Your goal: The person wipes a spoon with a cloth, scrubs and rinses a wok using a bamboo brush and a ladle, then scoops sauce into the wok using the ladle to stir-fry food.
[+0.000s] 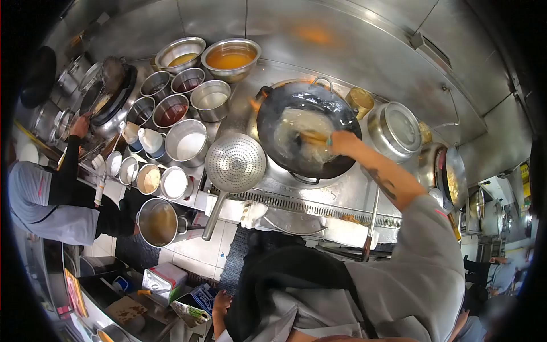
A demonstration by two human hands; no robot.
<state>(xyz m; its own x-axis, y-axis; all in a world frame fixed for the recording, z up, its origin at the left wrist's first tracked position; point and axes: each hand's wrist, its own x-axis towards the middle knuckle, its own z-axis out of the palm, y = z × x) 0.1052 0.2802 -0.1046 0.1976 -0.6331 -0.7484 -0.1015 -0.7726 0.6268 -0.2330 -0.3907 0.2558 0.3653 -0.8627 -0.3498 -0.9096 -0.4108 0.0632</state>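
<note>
My right hand [343, 143] is closed around a yellowish-brown brush [315, 137], its head blurred by motion. The brush is down inside a large black wok [272, 118] on the stove, in cloudy, foamy liquid [307, 121]. Low in the view, my left hand [223, 301] hangs by my side with its fingers loosely bent and nothing visible in it. A perforated strainer ladle [235, 162] rests left of the wok, its handle pointing toward me.
Steel pots and bowls of sauces and powders [187, 142] crowd the left. A lidded pot [394, 132] stands right of the wok; orange flame shows behind the wok. A pot of brown liquid [158, 222] is near the front edge. Another person [51, 199] works at left.
</note>
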